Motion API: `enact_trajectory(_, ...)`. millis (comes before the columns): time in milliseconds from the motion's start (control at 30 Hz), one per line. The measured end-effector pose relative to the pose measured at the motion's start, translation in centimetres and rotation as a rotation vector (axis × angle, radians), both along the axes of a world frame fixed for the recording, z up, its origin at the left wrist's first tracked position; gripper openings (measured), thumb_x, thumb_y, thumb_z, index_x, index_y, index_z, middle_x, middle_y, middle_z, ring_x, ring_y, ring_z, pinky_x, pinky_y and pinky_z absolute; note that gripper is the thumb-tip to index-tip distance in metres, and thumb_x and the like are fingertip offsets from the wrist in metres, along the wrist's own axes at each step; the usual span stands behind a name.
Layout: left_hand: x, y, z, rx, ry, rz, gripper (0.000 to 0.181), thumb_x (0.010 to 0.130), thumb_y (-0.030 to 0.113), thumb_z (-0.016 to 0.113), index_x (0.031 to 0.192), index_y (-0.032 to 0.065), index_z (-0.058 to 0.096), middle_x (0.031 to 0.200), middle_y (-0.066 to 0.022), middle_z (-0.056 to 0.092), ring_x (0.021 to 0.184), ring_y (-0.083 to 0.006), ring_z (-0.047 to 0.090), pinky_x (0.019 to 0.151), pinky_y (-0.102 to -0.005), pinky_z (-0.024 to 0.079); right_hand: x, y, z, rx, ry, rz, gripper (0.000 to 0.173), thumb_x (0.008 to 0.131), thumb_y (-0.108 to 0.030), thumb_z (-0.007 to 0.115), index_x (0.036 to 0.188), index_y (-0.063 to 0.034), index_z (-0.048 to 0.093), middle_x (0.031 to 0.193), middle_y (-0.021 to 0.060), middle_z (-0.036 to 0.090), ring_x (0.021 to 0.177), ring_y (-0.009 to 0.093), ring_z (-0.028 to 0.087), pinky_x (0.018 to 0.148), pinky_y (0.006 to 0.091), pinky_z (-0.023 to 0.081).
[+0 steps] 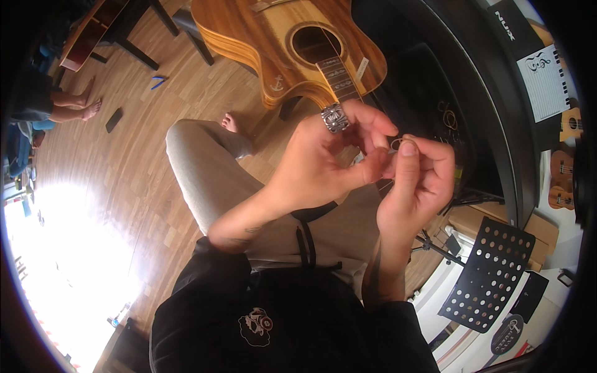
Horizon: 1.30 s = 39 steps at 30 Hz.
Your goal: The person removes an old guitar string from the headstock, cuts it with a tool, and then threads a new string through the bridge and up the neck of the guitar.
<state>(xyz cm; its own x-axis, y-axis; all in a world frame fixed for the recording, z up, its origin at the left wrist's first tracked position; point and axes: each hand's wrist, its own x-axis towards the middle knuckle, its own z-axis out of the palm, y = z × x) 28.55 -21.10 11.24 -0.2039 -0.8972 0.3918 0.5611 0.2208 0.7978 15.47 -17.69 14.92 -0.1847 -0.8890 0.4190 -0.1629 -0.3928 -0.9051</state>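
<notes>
My right hand (415, 177) pinches a small loop of thin wire, apparently guitar string (396, 143), between thumb and forefinger. Close beside it is my left hand (322, 158), its fingers curled and its thumb near the loop; whether it also grips the wire is unclear. A wide patterned silver ring (335, 117) sits on a left finger. Beyond the hands an acoustic guitar (242, 37) lies face up, its inlaid fretboard (342, 79) running back beneath them. One thin line, seemingly a string, crosses the soundhole (317, 44). My hands hide most of the neck.
On the black surface (410, 88) at right lie coiled strings (450, 120). Blue-handled pliers (158, 82) and a dark flat object (114, 120) are on the wood floor. Another person's bare feet (91, 109) show at left. A perforated music stand (489, 275) stands at lower right.
</notes>
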Motion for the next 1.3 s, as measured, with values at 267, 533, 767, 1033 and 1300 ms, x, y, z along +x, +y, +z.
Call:
enact_trajectory(267,0.0,0.3,-0.1,0.096,0.069,-0.097,0.021,0.093,-0.008,0.066,0.113,-0.0041,0.06,0.1,-0.0076,0.063,0.079,-0.0109,0.063,0.064,-0.0247,0.054,0.0,0.0,-0.3,0.072,-0.178,0.08,0.009,0.101,-0.006,0.062,0.106,0.0012,0.058,0.084,0.008,0.068,0.063,0.008,0.061,0.058,0.0185,0.048)
enact_trajectory(533,-1.2,0.2,-0.6,-0.011,0.113,0.082,0.011,0.099,0.002,0.064,0.108,-0.0018,0.06,0.105,-0.0094,0.059,0.071,-0.0098,0.06,0.056,-0.0222,0.049,0.4,0.1,0.3,0.159,-0.258,0.089,0.013,0.102,-0.011,0.059,0.108,0.001,0.058,0.082,0.0049,0.064,0.06,0.007,0.054,0.056,0.0206,0.046)
enact_trajectory(767,-1.8,1.0,0.2,0.126,0.375,-0.079,0.01,0.107,0.012,0.054,0.112,0.0039,0.051,0.088,-0.0049,0.06,0.055,-0.0045,0.051,0.045,-0.0183,0.038,1.2,0.1,0.4,0.161,-0.29,0.199,0.015,0.103,-0.013,0.058,0.109,0.0012,0.057,0.074,0.0057,0.061,0.051,0.008,0.053,0.047,0.0226,0.044)
enact_trajectory(1033,-2.0,0.1,-0.9,-0.065,0.364,0.111,0.015,0.102,0.02,0.064,0.106,0.0071,0.057,0.086,0.0003,0.059,0.067,-0.0073,0.051,0.061,-0.0218,0.042,2.5,1.0,1.4,0.462,-0.559,0.282,0.015,0.102,-0.014,0.061,0.107,0.0003,0.058,0.061,0.0018,0.054,0.044,0.006,0.046,0.039,0.0221,0.038)
enact_trajectory(1300,0.5,-1.5,-1.2,-0.336,-0.235,0.459,0.019,0.09,0.026,0.078,0.093,0.0118,0.066,0.084,0.0005,0.057,0.079,-0.0178,0.051,0.074,-0.0323,0.04,3.3,1.2,1.1,0.471,-0.545,0.191,0.018,0.102,-0.015,0.063,0.11,0.0,0.057,0.059,0.0003,0.05,0.045,0.006,0.044,0.038,0.0222,0.039)
